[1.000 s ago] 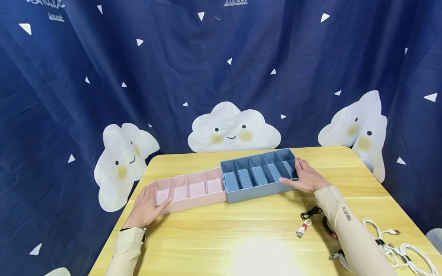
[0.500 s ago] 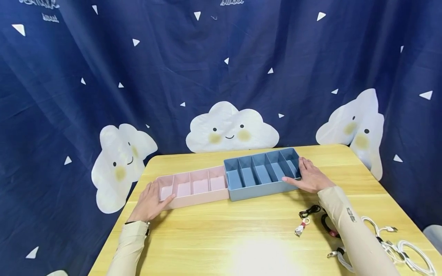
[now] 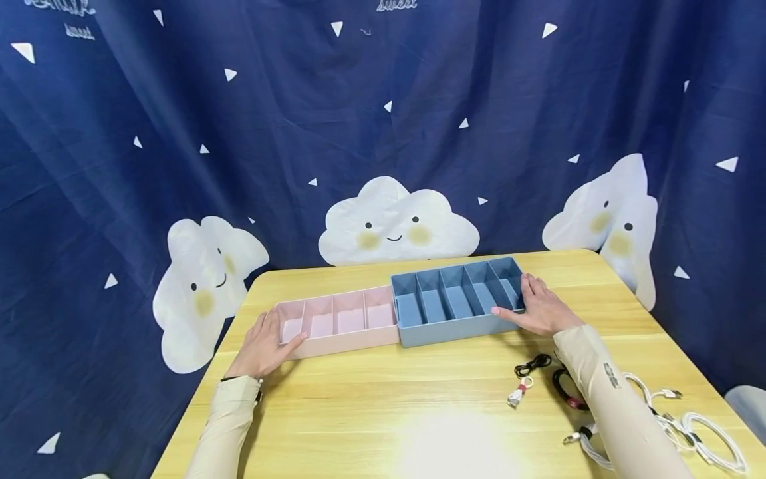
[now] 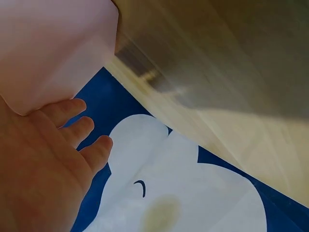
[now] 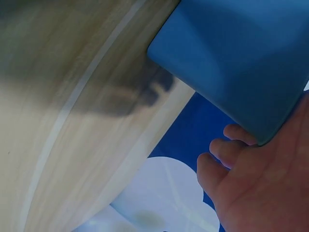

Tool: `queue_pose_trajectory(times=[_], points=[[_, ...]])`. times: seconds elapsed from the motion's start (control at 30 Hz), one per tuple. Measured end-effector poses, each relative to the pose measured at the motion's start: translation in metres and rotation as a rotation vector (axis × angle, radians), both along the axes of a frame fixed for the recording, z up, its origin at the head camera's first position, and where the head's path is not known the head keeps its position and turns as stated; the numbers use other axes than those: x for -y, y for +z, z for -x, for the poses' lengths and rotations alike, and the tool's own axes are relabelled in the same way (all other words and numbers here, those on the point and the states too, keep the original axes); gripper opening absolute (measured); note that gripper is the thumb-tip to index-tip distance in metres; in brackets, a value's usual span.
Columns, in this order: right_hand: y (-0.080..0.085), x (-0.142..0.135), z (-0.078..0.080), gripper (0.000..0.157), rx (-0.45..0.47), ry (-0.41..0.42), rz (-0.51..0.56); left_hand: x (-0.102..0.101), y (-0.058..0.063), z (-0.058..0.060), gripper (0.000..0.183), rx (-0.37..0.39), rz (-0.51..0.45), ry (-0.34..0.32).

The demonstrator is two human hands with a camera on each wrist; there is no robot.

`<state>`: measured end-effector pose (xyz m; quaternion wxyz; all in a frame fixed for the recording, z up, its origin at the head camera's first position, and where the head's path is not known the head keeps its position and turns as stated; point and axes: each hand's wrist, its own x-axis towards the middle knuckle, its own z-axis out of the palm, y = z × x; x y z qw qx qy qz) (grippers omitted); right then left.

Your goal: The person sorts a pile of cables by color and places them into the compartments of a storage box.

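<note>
A pink divided storage box [image 3: 341, 340] and a blue divided storage box [image 3: 461, 327] touch end to end on the wooden table, the blue one set slightly farther back. My left hand [image 3: 257, 346] lies against the pink box's left end, its thumb along the front edge. In the left wrist view, the fingers [image 4: 72, 130] extend past the corner of the pink box [image 4: 58, 53]. My right hand [image 3: 541, 309] presses the blue box's right end, thumb at the front rim. Its fingers [image 5: 212, 171] reach beyond the corner of the blue box [image 5: 231, 63] in the right wrist view.
Several bundled cables lie at the right: a black cable [image 3: 532, 364], a short white cable [image 3: 518, 394] with a red tie, and a coiled white cable [image 3: 715, 439]. My right forearm hangs over some. A dark blue cloud-print curtain [image 3: 383, 133] stands behind the table [image 3: 371, 406].
Both boxes have slid slightly to the right across the table, my hands staying at their outer ends. The head view has turned a little.
</note>
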<state>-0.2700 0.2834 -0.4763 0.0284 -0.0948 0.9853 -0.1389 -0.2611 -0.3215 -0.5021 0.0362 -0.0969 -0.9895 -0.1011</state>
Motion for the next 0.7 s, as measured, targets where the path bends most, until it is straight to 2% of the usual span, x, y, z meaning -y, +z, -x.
queue_pose_trajectory(times=[0.4,0.7], points=[[-0.001,-0.009,-0.007,0.118,0.011,-0.019,0.009,-0.008,0.000,0.014,0.106,-0.001,0.006,-0.030],[0.001,-0.015,-0.013,0.117,0.023,-0.032,0.011,-0.014,0.001,0.020,0.106,0.038,0.006,-0.035]])
